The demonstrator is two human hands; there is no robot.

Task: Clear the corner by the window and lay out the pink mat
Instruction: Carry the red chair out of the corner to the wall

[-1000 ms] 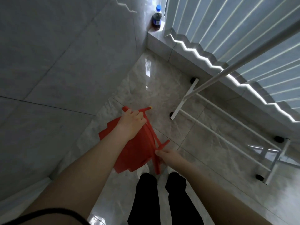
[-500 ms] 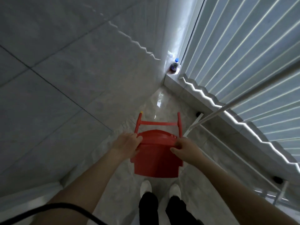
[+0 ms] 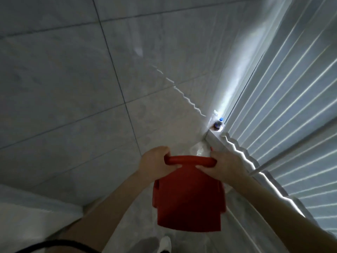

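Head view: left hand (image 3: 156,162) and right hand (image 3: 225,164) both clenched around red chair (image 3: 188,198) top rail

Chair: I see a red plastic chair (image 3: 189,201) held up in front of me.
Left hand (image 3: 155,162): grips its top rail.
Right hand (image 3: 225,165): grips the rail's other end.
Sill: dark bottle (image 3: 218,124), blue cap, beside the blinds (image 3: 291,106).
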